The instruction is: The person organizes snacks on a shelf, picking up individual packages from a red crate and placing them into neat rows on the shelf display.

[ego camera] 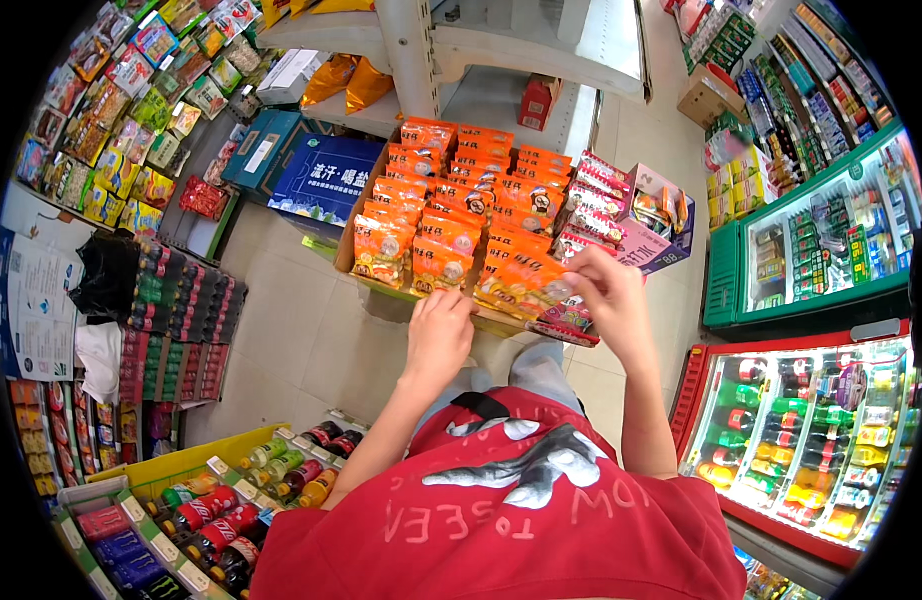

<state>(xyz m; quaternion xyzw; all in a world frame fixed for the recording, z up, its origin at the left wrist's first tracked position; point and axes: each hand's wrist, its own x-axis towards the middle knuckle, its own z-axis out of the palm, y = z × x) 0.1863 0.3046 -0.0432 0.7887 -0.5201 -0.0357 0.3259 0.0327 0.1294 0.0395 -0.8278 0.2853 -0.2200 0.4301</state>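
My right hand pinches the upper right corner of an orange snack pouch, which leans at the front of its row. My left hand rests with curled fingers at the front edge of the cardboard tray, just below another orange pouch; whether it grips the edge cannot be told. Several rows of these orange pouches stand upright in the tray. Red and white packets stand in a row along the right, and a pink packet lies by my right wrist.
Behind the tray stands a white metal shelf. Blue cartons sit to its left, an open pink box of packets to its right. Drink coolers line the right side. Bottles fill a low rack at lower left. Tiled floor shows between.
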